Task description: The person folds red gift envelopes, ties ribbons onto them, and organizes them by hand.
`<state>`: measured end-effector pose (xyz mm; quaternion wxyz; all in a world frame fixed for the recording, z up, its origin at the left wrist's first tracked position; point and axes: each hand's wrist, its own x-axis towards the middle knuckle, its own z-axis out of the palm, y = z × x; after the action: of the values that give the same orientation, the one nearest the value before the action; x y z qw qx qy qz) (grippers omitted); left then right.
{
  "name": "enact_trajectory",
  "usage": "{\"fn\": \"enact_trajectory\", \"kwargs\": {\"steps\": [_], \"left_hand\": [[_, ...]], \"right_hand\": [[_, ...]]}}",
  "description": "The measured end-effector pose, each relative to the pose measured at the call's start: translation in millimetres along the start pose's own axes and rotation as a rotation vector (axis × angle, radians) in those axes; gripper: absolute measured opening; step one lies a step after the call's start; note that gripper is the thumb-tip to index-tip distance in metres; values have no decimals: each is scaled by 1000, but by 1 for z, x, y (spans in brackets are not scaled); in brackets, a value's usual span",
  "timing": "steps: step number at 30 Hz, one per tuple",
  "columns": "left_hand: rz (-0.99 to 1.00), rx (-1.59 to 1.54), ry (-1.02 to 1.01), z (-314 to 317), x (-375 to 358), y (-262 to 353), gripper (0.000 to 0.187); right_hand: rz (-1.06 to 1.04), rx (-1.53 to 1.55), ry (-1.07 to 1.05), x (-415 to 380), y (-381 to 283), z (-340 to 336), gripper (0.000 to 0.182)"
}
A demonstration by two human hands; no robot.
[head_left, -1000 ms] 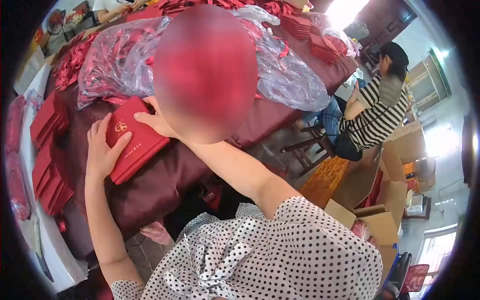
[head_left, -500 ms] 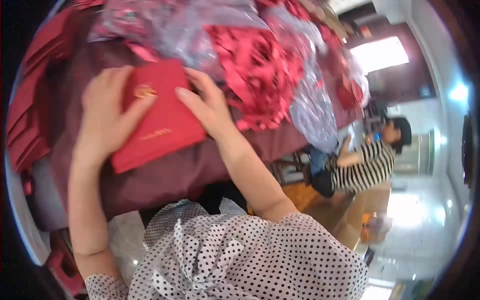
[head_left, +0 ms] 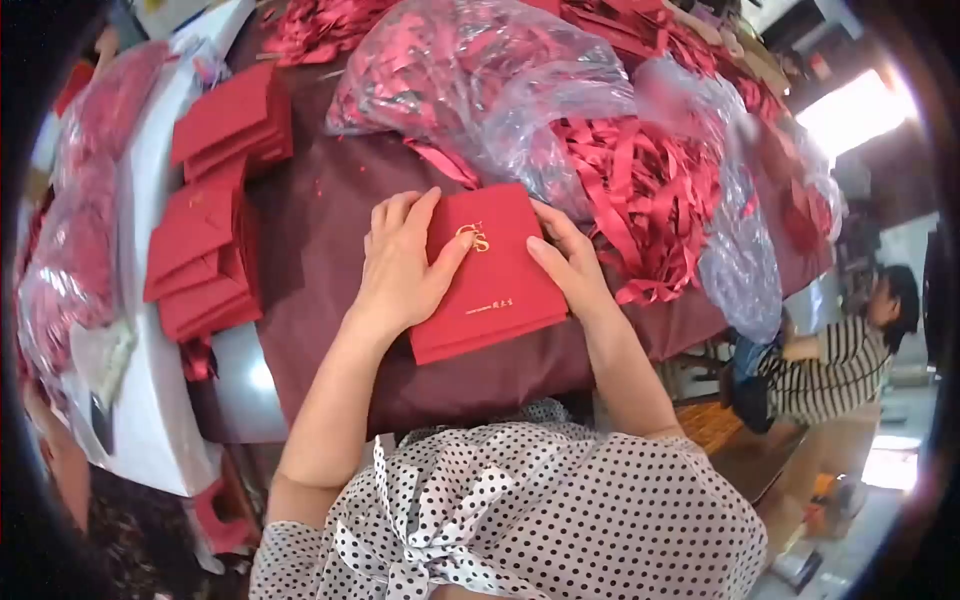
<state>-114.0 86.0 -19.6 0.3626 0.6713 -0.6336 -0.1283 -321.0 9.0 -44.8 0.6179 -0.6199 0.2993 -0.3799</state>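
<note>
In front of me on the cloth lies a small stack of flat red paper bags (head_left: 490, 285) with gold lettering on the top one. My left hand (head_left: 405, 255) holds the stack's left side, thumb resting on the top face beside the gold logo. On the opposite edge, my right hand (head_left: 575, 262) grips the stack, its thumb on top and its fingers around the far right side. Both hands touch the stack; its underside is hidden.
Piles of folded red bags (head_left: 205, 250) stand on the left. Beyond my hands, a clear plastic bag (head_left: 440, 70) holds red ribbons, with loose red ribbons (head_left: 650, 190) spilling out. A dark red cloth (head_left: 310, 240) covers the table. A person in a striped shirt (head_left: 830, 370) sits at right.
My view has swung left, so the piles of red bags and a white table edge show more fully. Both hands are still on the red stack.
</note>
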Motion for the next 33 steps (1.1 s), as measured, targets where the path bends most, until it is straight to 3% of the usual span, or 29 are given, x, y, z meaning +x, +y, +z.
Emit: {"fn": "enact_trajectory", "kwargs": {"steps": [7, 10, 13, 14, 17, 18, 21, 23, 25, 27, 33], "left_hand": [[48, 50, -3, -1, 1, 0, 53], [60, -67, 55, -5, 3, 0, 40], [20, -397, 138, -4, 8, -12, 28], [0, -386, 161, -5, 9, -15, 28], [267, 34, 246, -9, 7, -11, 22], [249, 44, 270, -12, 6, -9, 22], [200, 74, 256, -13, 3, -5, 19], [239, -10, 113, -16, 3, -11, 20], [167, -34, 112, -14, 1, -14, 19], [-23, -122, -52, -13, 2, -15, 18], [-71, -104, -137, -21, 12, 3, 25]], "right_hand": [[-46, -110, 6, -1, 2, -1, 49], [-65, -37, -15, 0, 0, 1, 51], [-75, -44, -37, 2, 2, 0, 52], [-69, -66, -34, 1, 1, 1, 53], [-139, -117, -74, 4, 8, 0, 53], [-123, -111, -82, 2, 6, 0, 53], [-107, -159, -126, 1, 0, -5, 50], [-134, -274, -112, 0, -5, -7, 48], [-126, -193, -119, -1, -1, -4, 45], [-75, -211, -70, -3, 3, -3, 42], [-85, -170, -53, -4, 6, 0, 36]]}}
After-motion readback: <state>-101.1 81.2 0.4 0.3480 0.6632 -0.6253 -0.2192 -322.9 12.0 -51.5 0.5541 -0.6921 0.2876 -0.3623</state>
